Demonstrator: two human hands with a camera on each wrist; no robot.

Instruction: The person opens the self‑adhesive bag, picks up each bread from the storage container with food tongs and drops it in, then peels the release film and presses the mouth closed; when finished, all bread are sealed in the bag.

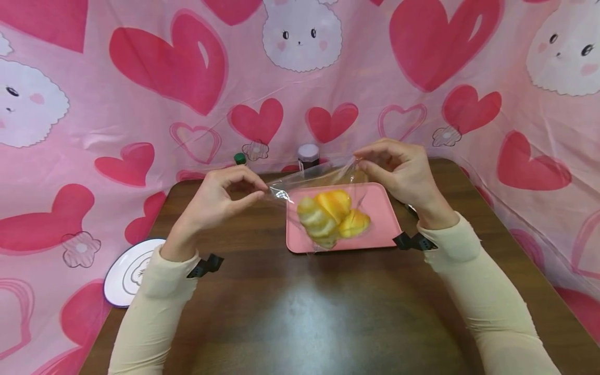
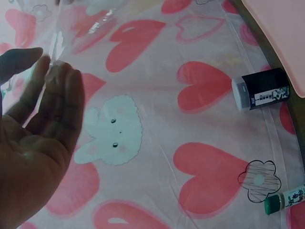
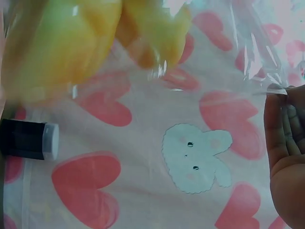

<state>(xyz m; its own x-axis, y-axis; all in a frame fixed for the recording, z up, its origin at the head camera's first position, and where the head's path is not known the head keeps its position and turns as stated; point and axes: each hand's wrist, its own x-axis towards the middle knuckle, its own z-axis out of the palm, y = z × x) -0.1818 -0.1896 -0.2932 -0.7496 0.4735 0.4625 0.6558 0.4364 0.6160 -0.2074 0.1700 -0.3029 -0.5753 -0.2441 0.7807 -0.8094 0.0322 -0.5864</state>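
A clear plastic bag (image 1: 304, 179) is stretched between my two hands, with several yellow-orange bread rolls (image 1: 333, 216) inside it. My left hand (image 1: 220, 200) pinches one upper corner of the bag between thumb and fingertips. The opposite corner is pinched by my right hand (image 1: 398, 166), which is held a little higher. Below and behind the bag lies a pink tray (image 1: 382, 219) on the table. In the right wrist view the rolls (image 3: 62, 52) hang close to the camera, seen through the plastic.
A white plate (image 1: 123, 278) with a dark rim lies at the table's left edge. Behind the tray stand a dark jar (image 1: 308, 156) with a pale lid and a green-capped bottle (image 1: 240, 158). A pink heart-patterned cloth surrounds the brown table (image 1: 300, 323).
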